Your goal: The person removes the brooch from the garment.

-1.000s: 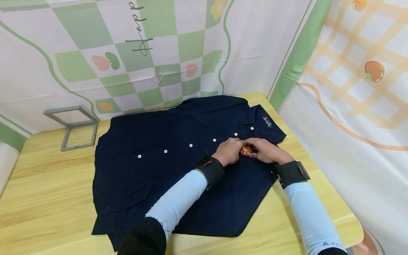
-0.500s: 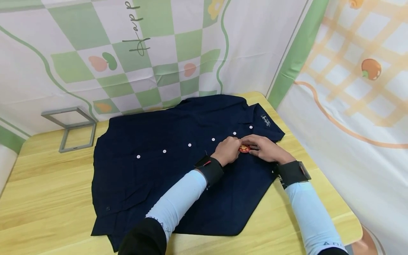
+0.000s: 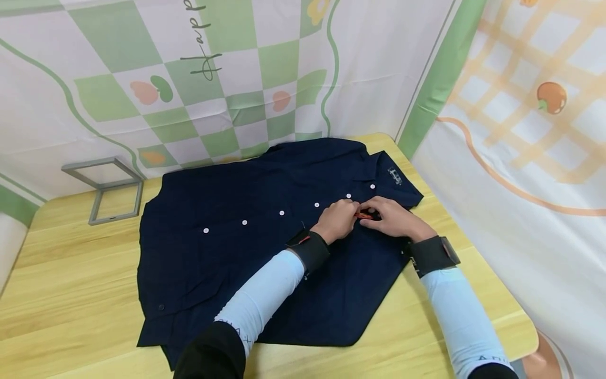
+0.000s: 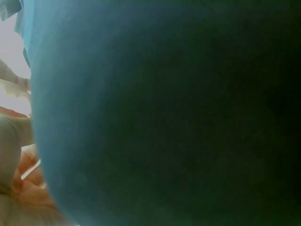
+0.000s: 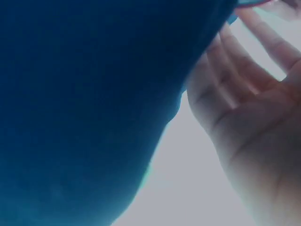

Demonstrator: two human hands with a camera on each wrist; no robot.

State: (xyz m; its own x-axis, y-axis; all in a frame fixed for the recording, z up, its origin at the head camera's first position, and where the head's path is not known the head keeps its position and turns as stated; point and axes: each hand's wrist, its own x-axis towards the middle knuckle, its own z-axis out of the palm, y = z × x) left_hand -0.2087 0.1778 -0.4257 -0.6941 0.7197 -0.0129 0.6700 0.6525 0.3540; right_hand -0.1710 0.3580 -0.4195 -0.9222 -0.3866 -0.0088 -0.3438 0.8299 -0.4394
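Note:
A dark navy shirt with white buttons lies spread on the wooden table. On its chest, just below the button row, is a small round red badge, tilted so that only a thin red strip shows between the hands. My left hand pinches the badge's left side with curled fingers. From the right, my right hand holds it between thumb and forefinger; the other fingers extend fairly straight in the right wrist view. Dark, blurred cloth fills most of both wrist views. Whatever lies behind the badge is hidden.
A grey hinged frame stands unfolded at the table's back left. The shirt collar, with a light printed mark, points to the right edge of the wooden table. A patterned curtain hangs behind the table.
The badge has tipped from showing its round red face to nearly edge-on. My right thumb has moved in closer to the left hand. The shirt lies as before.

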